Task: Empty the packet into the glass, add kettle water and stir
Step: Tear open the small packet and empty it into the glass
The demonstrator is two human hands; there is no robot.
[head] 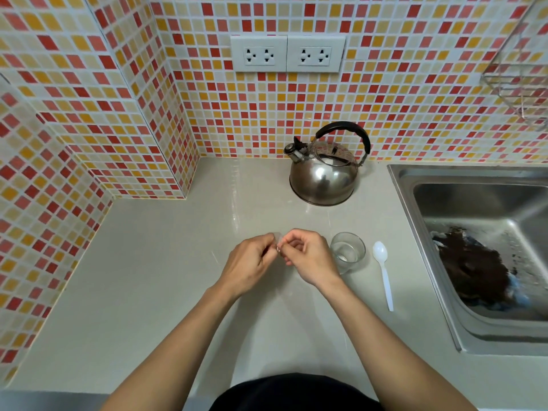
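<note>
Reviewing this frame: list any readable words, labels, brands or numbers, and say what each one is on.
None can be read.
Packet: pinched between the left hand and right hand, almost hidden; any print is too small to tell.
Kettle, glass, spoon, wall sockets: no visible lettering.

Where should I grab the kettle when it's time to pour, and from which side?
Take the kettle by its black arched handle, reaching down from above. The handle stands upright over the lid with a clear gap beneath for fingers. The spout points left, so the right hand, now pinching the small packet with the left hand, probably suits best.
</note>
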